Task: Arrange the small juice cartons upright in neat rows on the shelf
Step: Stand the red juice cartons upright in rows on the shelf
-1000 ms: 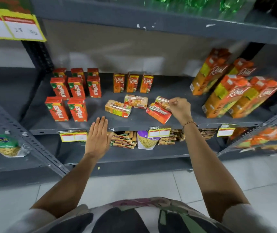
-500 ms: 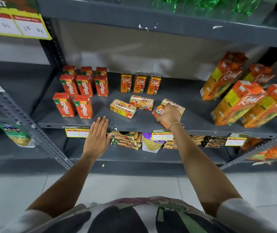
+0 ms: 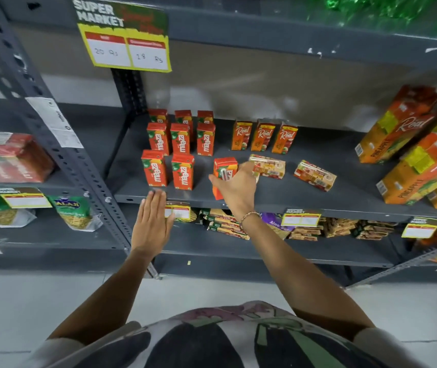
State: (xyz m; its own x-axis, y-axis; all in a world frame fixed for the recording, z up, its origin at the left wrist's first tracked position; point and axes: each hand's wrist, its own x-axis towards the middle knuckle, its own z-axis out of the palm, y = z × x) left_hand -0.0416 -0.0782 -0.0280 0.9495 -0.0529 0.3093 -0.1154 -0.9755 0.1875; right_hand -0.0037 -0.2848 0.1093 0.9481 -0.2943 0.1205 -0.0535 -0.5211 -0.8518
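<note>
1. Here, in the head view, the right hand [image 3: 234, 189] is closed around a small red Maaza carton [image 3: 224, 170], holding it upright at the front of the grey shelf [image 3: 278, 197], just right of the two front Maaza cartons [image 3: 168, 170]. Judging by the gap there, the carton is being stood in as the third of that front row.
2. The left hand [image 3: 152, 221] is flat, fingers together and holding nothing, its fingertips at the shelf's front lip below the front row; it looks like a brace while the other arm reaches.
3. Behind the front pair stand two fuller rows of Maaza cartons [image 3: 180, 138], three across, all upright with labels forward, which sets the pattern to match.
4. Three small Real cartons [image 3: 263, 136] stand upright in a row further right, near the back.
5. Two small cartons lie on their sides: one [image 3: 267, 166] just beyond the right hand, another [image 3: 314, 175] well apart to the right. These likely belong with the Real row and remain to be stood up.
6. Large Real pineapple cartons [image 3: 398, 128] lean at the far right, outside the task.
</note>
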